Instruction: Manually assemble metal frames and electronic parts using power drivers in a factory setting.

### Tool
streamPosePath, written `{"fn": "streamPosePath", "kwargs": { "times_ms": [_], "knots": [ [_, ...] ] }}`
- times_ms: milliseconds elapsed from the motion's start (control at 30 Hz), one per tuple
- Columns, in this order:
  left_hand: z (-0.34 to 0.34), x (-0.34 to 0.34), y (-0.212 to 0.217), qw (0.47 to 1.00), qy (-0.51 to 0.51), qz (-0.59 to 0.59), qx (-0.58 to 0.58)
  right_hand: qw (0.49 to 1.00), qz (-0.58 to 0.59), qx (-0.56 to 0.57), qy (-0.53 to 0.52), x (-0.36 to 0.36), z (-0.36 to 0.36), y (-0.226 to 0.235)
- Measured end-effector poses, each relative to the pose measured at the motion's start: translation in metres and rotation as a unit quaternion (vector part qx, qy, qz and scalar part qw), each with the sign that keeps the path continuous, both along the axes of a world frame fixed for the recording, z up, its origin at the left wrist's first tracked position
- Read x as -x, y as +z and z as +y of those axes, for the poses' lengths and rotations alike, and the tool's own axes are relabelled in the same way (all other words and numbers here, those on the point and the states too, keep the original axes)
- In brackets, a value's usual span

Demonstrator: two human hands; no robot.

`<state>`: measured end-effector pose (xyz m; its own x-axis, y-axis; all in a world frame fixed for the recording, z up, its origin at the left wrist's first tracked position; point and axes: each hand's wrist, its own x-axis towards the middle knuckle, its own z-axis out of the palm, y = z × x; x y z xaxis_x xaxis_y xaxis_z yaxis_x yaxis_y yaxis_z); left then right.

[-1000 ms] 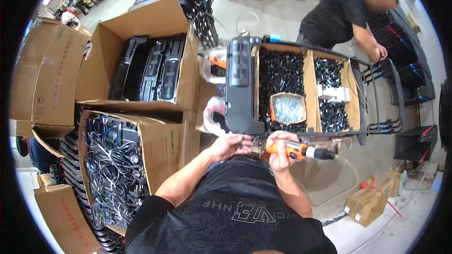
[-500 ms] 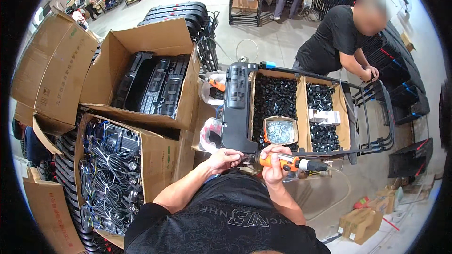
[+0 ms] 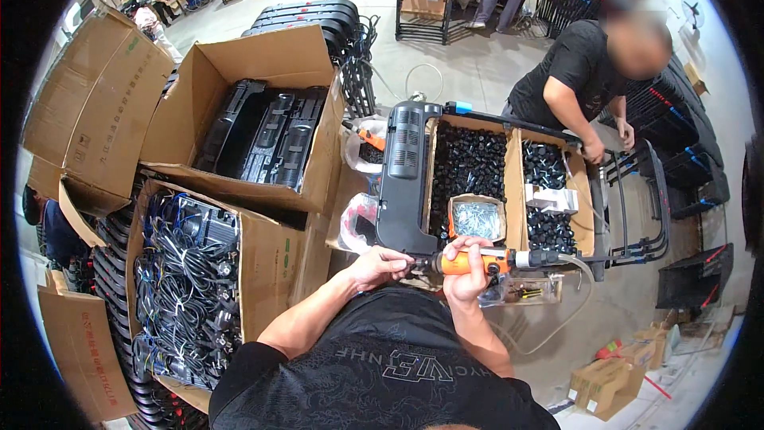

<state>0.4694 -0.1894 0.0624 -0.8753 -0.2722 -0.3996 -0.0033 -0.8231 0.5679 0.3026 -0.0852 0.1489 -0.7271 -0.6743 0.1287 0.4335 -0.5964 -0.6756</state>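
My right hand (image 3: pixel 468 267) is wrapped round an orange air screwdriver (image 3: pixel 495 261), which lies almost level with its nose toward my left hand. A hose runs off its right end. My left hand (image 3: pixel 382 267) is closed in a pinch beside the tool's nose; what it pinches is too small to make out. Both hands are at the near edge of a black tubular frame (image 3: pixel 557 261), by the near corner of its black vented plastic cover (image 3: pixel 404 183). The tool's tip and the spot it meets are partly hidden by my fingers.
Inside the frame's outline sit cardboard trays of black knobs (image 3: pixel 469 163) and a small box of screws (image 3: pixel 476 219). Left stand open cartons of black covers (image 3: pixel 270 135) and bundled cables (image 3: pixel 191 271). A co-worker (image 3: pixel 585 72) handles the frame's far right end.
The screwdriver has swung from a slant to nearly level, its nose nearer my left hand. My left hand stays pinched. The co-worker's hands have moved apart.
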Motion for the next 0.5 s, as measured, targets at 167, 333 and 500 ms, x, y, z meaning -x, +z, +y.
{"fn": "streamPosePath", "kwargs": {
  "times_ms": [167,333,500],
  "knots": [
    [0.009,-0.003,0.008,0.999,0.02,-0.013,-0.026,0.999,-0.039,-0.027,-0.011,-0.003,0.0,-0.003],
    [0.01,-0.002,0.011,0.997,0.038,-0.04,-0.058,0.998,-0.055,0.011,0.009,-0.004,-0.009,-0.004],
    [-0.013,-0.005,-0.015,0.997,0.002,-0.022,-0.072,1.0,0.004,0.025,-0.003,0.001,-0.03,-0.018]
  ]
}}
